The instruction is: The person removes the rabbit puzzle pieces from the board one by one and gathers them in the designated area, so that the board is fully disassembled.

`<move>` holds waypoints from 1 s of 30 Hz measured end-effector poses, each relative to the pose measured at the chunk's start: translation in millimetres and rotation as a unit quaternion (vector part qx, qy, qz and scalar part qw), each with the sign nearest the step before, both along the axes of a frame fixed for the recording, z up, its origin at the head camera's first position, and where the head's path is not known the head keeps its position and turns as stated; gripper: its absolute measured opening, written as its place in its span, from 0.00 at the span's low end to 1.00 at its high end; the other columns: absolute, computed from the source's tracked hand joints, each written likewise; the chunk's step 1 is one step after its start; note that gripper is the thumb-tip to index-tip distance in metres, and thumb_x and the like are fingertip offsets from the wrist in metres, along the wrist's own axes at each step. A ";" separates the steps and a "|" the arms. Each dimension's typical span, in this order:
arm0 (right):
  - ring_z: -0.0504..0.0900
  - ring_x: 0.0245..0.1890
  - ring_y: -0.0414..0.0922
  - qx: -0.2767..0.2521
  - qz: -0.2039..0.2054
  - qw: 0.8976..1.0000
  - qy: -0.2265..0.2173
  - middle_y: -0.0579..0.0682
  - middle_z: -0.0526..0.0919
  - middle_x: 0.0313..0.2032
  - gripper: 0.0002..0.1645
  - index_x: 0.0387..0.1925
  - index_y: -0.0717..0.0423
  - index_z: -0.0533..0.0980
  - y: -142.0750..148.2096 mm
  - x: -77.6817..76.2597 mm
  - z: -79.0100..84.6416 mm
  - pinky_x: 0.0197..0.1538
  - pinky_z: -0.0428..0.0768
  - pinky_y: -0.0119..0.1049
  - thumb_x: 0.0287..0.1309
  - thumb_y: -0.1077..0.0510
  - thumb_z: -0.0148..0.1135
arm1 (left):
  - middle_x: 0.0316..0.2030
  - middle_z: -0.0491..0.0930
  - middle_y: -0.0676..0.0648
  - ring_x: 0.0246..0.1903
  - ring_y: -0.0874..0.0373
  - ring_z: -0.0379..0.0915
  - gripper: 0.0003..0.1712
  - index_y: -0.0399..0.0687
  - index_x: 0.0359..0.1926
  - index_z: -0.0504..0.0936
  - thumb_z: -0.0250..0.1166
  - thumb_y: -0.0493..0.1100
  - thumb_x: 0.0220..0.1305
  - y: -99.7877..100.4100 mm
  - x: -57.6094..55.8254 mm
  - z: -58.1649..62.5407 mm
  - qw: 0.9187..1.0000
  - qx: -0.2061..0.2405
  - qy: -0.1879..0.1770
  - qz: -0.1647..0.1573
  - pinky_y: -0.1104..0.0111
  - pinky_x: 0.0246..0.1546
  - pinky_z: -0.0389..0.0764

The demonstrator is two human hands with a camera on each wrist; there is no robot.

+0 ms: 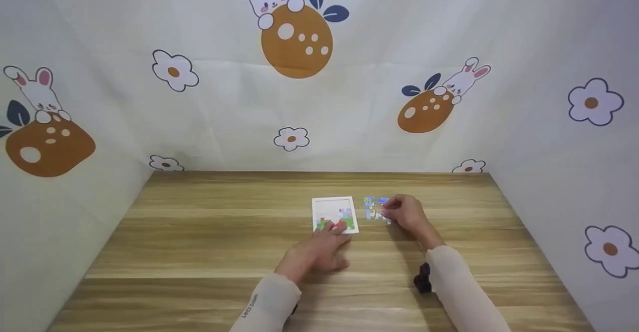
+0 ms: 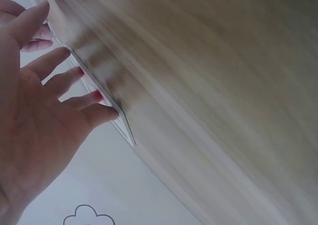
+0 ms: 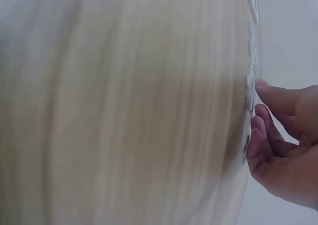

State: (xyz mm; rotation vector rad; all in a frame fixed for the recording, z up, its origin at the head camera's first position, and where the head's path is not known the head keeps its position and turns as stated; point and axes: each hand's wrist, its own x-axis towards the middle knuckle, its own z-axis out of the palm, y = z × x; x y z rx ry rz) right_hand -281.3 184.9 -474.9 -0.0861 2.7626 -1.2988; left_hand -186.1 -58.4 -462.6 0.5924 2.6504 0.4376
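A white-framed jigsaw puzzle board (image 1: 333, 200) lies on the table, its lower part filled with colourful pieces and its upper part bare. Across the board's near edge rests my left hand (image 1: 324, 249), fingers extended; the left wrist view shows those fingertips (image 2: 118, 113) on the edge. To the right of the board lie several loose blue puzzle pieces (image 1: 369, 213). My right hand (image 1: 407, 214) touches this group at its right side with bent fingers. In the right wrist view a small gap shows between thumb (image 3: 273, 97) and fingers; whether a piece is pinched there is unclear.
The wood-grain table (image 1: 199, 252) extends around the board on every side. Behind it and at both sides hang pale cloth walls (image 1: 224, 102) printed with rabbits, oranges and flowers. A dark device (image 1: 423, 279) sits at the right wrist.
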 end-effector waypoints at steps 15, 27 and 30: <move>0.79 0.35 0.42 0.009 0.079 0.997 0.020 0.52 0.85 0.33 0.06 0.37 0.61 0.85 -49.0 -3.6 1.0 0.40 0.77 0.32 0.57 0.66 0.69 | 0.79 0.53 0.58 0.80 0.49 0.43 0.38 0.63 0.73 0.67 0.66 0.56 0.63 -5.1 -5.3 -5.6 0.999 -0.006 0.016 -0.028 0.51 0.77 0.57; 0.80 0.38 0.45 0.063 0.131 0.989 0.033 0.53 0.86 0.36 0.08 0.40 0.60 0.85 -63.0 -1.8 1.7 0.47 0.80 0.41 0.57 0.64 0.70 | 0.80 0.51 0.57 0.80 0.49 0.41 0.40 0.66 0.75 0.63 0.66 0.57 0.63 -8.6 -4.2 -3.8 0.999 -0.014 0.019 -0.033 0.51 0.78 0.55; 0.79 0.38 0.45 0.062 0.138 0.988 0.030 0.53 0.86 0.36 0.07 0.39 0.61 0.85 -65.2 -0.6 2.1 0.46 0.79 0.41 0.57 0.64 0.70 | 0.80 0.51 0.57 0.80 0.50 0.41 0.40 0.66 0.75 0.63 0.66 0.58 0.63 -9.1 -3.7 -4.1 0.999 -0.014 0.017 -0.032 0.51 0.77 0.55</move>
